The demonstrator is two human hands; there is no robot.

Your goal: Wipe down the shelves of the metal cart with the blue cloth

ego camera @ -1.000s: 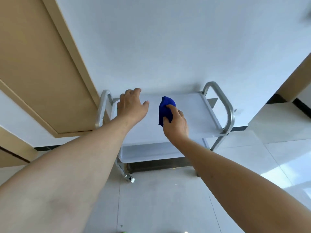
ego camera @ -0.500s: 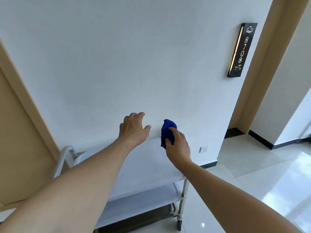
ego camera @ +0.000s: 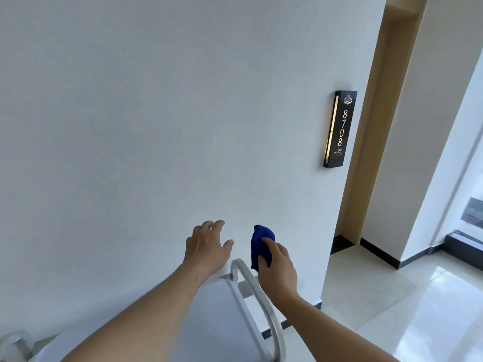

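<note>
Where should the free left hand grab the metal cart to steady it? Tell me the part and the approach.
Grip the curved tubular handle at the cart's right end. Bring the open left hand down from above and wrap the top of its arch: the round bar stands proud of the shelf, unobstructed, while the right hand holds the blue cloth.

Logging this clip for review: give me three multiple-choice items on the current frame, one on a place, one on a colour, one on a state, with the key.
1. Where is the room sign?
A. on the wall right of the hands
B. on the floor
C. on the cart

2. What colour is the cloth?
A. red
B. blue
C. white

3. How is the left hand?
A. gripping the cart rail
B. holding the cloth
C. open and empty

Key: 1 A, the sign hangs on the wall beside the door frame. 2 B, the bunched cloth in the right hand is deep blue. 3 C, its fingers are spread, holding nothing, above the cart.
</note>
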